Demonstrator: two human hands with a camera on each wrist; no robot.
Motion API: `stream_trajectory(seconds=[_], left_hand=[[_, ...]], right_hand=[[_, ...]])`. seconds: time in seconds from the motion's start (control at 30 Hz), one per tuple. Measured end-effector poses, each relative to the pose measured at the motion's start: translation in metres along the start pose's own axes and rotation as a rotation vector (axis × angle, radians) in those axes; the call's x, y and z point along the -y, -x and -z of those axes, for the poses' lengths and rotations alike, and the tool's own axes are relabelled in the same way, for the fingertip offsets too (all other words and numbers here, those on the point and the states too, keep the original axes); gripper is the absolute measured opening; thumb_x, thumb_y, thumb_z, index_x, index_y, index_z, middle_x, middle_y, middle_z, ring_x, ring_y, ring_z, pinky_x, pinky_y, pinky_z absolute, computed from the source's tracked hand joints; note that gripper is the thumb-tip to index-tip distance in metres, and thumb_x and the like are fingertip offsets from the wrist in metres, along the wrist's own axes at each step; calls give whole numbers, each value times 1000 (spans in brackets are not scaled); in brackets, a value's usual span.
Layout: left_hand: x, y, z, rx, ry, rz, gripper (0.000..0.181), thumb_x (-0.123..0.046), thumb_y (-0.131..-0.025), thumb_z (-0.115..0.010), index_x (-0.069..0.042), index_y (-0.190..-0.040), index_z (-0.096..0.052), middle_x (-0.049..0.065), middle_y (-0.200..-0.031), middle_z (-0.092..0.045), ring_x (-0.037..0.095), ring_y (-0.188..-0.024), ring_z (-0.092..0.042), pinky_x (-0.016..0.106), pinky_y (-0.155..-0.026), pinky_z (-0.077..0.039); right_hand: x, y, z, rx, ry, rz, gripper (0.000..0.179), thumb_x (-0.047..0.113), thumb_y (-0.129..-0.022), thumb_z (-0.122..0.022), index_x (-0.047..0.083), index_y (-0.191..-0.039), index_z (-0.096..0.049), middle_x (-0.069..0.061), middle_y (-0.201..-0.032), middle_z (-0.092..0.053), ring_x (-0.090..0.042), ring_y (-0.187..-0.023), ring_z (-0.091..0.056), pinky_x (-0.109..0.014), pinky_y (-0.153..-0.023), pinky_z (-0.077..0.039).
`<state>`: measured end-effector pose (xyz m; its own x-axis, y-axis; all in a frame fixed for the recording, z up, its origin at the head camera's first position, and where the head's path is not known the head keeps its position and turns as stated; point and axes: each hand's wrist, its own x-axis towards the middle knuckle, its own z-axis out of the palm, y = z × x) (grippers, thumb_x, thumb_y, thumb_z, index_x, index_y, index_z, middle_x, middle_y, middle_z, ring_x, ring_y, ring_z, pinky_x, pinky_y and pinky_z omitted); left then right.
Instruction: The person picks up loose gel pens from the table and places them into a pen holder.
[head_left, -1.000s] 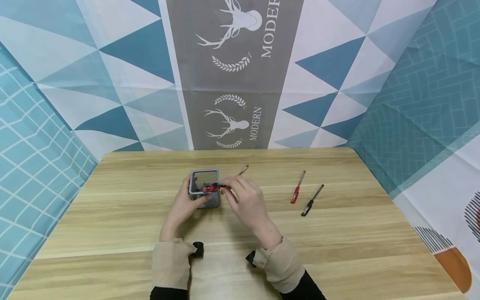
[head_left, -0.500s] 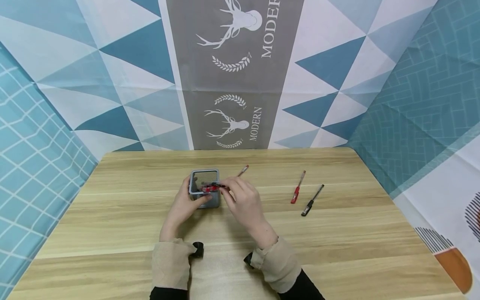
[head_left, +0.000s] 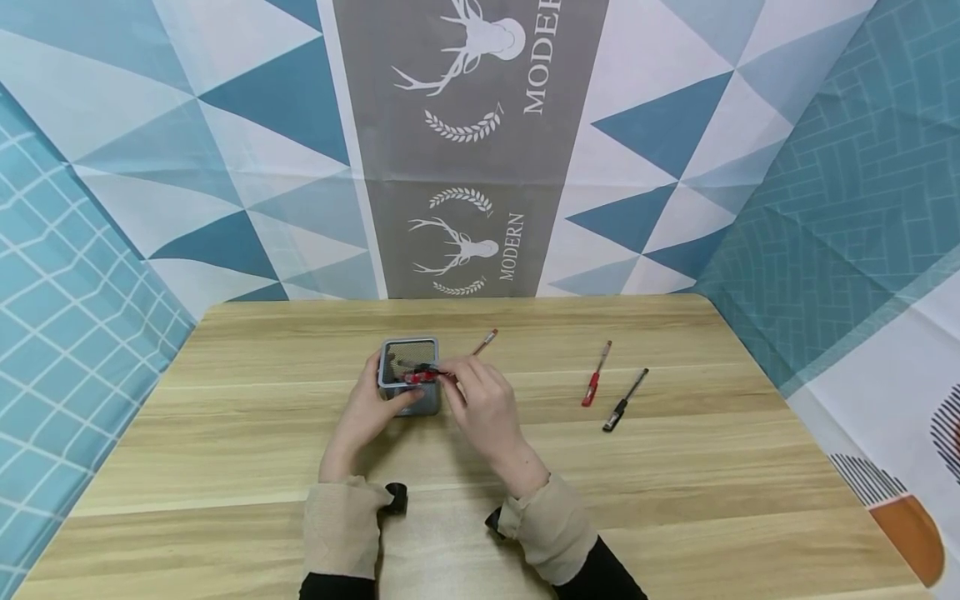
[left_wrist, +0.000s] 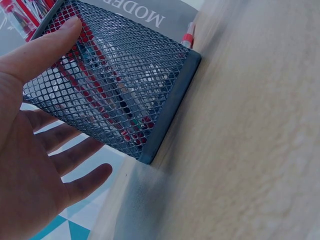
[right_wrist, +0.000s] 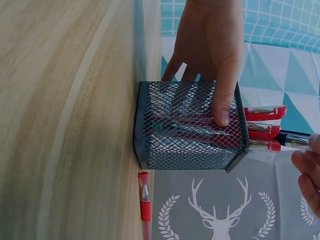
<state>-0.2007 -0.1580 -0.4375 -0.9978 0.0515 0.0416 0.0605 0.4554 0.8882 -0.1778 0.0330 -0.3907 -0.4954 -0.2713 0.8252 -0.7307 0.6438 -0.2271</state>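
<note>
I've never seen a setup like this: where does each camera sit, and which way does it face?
On head: faces forward and down at the table; left hand, right hand, sleeves show.
On left wrist: faces the cup; left hand shows.
On right wrist: faces the cup; left hand, right fingers show.
Wrist views share the cup and left hand.

A wood-grained table (head_left: 450, 467) stands before a geometric blue-and-grey backdrop (head_left: 465, 162).

From here I see dark metal mesh on the holder (right_wrist: 192, 131) and glossy plastic pens (right_wrist: 265, 130). The tabletop (head_left: 225, 450) looks smooth, wood-grained.
</note>
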Motion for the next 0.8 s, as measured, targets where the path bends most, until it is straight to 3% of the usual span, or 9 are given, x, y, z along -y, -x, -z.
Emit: stream_trajectory(seconds=[0.43,0.8], left_hand=[[0,0,1,2,20,-10,95,-40,-74,-73,-14,-145,-16,15,-139,-37,33,-129,-33,53,-105,-25],[-28,10,7,23,68,11,90,-23,-77,-73,-6,-144,-16,22,-140,-34,38,-128,-32,54,-105,-24]], right_hand=[[-1,2,-5,13,13,7,11,9,-82,-65,8,-93,-65,-2,-93,-66,-12,-82,-63,-19,-73,-50],[-2,3,-6,46,6,1,15,11,-83,-63,8,-99,-64,-1,-96,-66,-12,-84,-63,-19,-74,-49]])
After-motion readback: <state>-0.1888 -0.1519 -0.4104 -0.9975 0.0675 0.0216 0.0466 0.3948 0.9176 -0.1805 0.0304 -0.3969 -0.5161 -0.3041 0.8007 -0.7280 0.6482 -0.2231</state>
